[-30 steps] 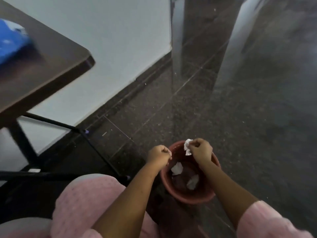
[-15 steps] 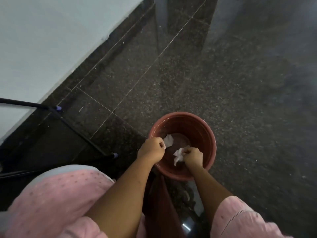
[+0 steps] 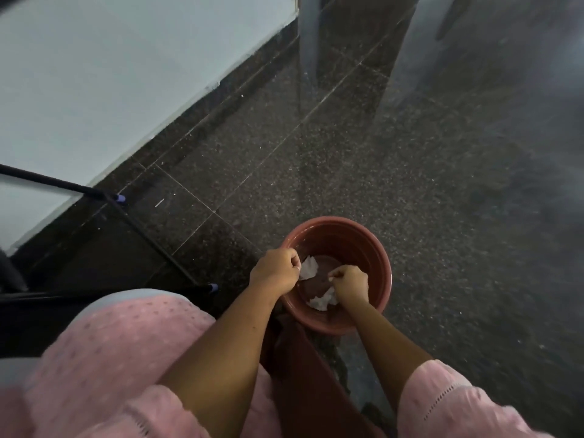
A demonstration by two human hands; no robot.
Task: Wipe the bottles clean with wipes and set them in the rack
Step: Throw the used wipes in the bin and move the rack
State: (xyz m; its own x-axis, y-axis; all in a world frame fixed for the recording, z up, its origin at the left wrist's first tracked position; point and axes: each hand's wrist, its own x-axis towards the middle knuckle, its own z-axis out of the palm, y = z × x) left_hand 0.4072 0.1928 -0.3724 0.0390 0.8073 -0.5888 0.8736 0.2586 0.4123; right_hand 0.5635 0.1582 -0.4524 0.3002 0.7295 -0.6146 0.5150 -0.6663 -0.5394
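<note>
My right hand [image 3: 349, 284] is down inside a reddish-brown bucket [image 3: 376, 248] on the floor. Its fingers are curled round a crumpled white wipe [image 3: 322, 301], which sticks out below the knuckles. My left hand [image 3: 275, 270] hovers in a fist at the bucket's near-left rim and holds nothing that I can see. A second crumpled wipe [image 3: 308, 267] lies on the bucket's bottom beside my left hand. No bottle and no rack are in view.
Dark speckled floor tiles [image 3: 347, 159] surround the bucket. A pale wall [image 3: 110, 74] runs along the left. Black table legs with blue feet [image 3: 120, 199] stand to the left of my pink-clad knee [image 3: 126, 336]. Dark red cloth [image 3: 300, 374] hangs between my arms.
The view swung down from the table to the bucket. My right hand went from above the rim down into the bucket with the wipe. My left hand stayed a fist near the rim.
</note>
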